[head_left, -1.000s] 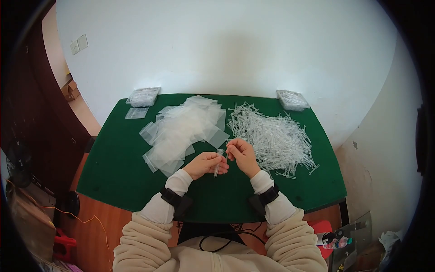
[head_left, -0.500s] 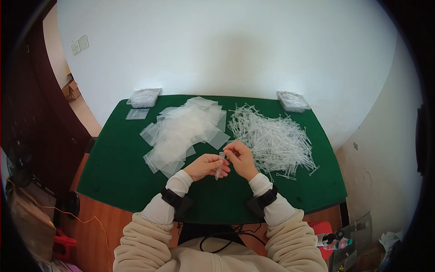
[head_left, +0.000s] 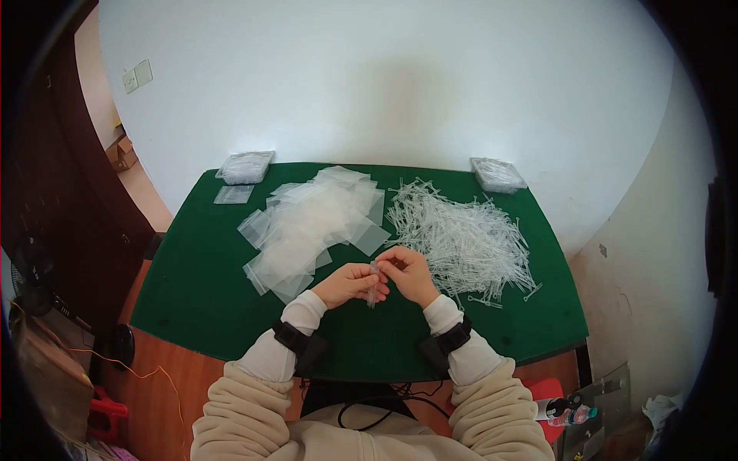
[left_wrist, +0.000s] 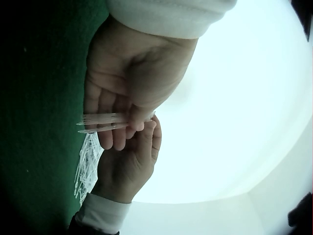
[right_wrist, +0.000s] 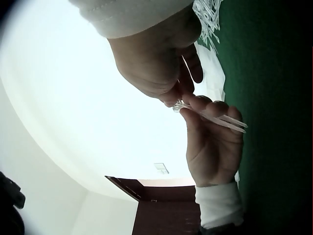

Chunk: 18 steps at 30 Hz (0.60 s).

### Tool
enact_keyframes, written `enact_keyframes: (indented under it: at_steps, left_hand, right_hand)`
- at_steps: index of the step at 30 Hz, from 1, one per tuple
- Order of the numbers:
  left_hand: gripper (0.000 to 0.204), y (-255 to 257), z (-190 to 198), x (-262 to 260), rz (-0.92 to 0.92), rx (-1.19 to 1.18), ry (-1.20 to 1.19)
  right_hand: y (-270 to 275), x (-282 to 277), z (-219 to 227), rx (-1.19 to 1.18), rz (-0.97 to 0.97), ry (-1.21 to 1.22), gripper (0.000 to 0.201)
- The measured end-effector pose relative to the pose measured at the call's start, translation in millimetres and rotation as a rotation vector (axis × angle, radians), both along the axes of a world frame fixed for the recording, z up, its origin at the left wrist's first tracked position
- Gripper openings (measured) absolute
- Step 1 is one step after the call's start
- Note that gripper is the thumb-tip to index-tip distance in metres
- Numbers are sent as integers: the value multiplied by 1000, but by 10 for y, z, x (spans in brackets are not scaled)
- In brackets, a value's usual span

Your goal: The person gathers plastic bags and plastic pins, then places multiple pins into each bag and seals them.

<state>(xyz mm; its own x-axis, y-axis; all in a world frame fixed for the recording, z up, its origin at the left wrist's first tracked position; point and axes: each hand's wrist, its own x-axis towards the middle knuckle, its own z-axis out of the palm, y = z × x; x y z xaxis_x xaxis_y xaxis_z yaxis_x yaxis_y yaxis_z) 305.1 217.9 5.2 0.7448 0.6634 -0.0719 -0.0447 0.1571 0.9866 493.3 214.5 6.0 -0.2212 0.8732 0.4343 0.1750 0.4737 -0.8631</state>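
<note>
A small bundle of thin clear plastic sticks with looped ends (head_left: 372, 296) lies across the fingers of my left hand (head_left: 347, 284), pinned under its thumb. Seen from the left wrist, the sticks (left_wrist: 103, 119) run side by side, their thin tips sticking out past the fingers. My right hand (head_left: 410, 276) meets the bundle at its upper end, thumb and forefinger pinching at the loops (right_wrist: 178, 105). The right fingertips partly hide those loops. Just beyond the right hand spreads a large heap of the same sticks (head_left: 470, 244).
Clear plastic zip bags (head_left: 304, 223) form a loose pile on the green table (head_left: 200, 284), left of the heap. Filled clear boxes stand at the back left (head_left: 246, 167) and back right (head_left: 497, 175), against the white wall. A flat bag (head_left: 234, 194) lies before the left box.
My right hand has come left and slightly down, from just beside the bundle to its looped end. The left hand keeps its hold in nearly the same place.
</note>
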Motion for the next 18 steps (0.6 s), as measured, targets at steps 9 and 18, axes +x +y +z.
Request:
enact_keyframes:
  at_steps: [9,18]
  left_hand:
    - [22,26,-23,7,15,-2,25]
    - [22,29,-65,33,119,-117,-8]
  right_hand:
    - [40,-6,-65,-60,3,33,7]
    - [53,-20,-112,-107,-5,80,10]
